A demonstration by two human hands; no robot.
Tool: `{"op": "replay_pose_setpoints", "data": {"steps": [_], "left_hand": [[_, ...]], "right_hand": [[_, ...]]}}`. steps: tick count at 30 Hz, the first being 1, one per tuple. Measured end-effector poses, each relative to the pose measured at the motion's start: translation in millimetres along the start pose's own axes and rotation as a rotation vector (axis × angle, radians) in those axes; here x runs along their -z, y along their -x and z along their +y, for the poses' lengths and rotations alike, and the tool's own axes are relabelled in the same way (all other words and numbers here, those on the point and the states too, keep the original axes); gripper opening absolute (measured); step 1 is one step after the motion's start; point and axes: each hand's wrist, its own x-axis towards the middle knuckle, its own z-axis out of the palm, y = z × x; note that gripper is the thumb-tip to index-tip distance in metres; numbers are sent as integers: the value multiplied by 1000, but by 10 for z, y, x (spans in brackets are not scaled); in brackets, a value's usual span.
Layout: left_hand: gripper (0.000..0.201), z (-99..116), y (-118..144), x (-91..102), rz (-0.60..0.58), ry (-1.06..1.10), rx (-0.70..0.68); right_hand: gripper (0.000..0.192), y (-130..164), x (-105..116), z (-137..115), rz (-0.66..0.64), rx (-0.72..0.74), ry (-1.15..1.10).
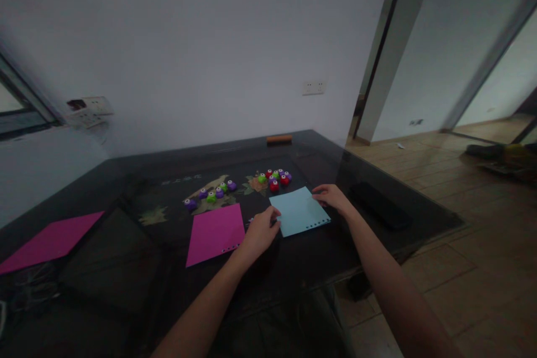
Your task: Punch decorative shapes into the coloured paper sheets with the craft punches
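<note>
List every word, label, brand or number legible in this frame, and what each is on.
No text can be read with certainty.
Pale lettering on the dark table: present, too faint and blurred to quote.
Dark marks along the near edges of the blue sheet and the middle pink sheet: too small to identify.

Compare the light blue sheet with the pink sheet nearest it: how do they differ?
The light blue sheet is pale; the pink sheet is vivid. The light blue sheet lies between the left hand and right hand; the pink sheet lies mostly left of both. Both have holes along the near edge.
</note>
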Motion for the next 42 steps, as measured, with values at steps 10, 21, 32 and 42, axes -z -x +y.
{"op": "replay_pose_setpoints", "data": {"steps": [10, 21, 32, 42], "left_hand": [[40, 110, 129, -125, -137, -122, -230], [38, 50, 111, -172, -147, -165, -264], [41, 60, 103, -147, -180, -185, -209], [41, 14, 106, -146, -121, -152, -286]], "right_hand": [[16, -14, -32, 9, 115, 25, 124], [20, -20, -47, 3, 98, 73, 199], [15, 6, -75, -51, 91, 90, 233], [16, -3, -65, -53, 72, 100, 229]]}}
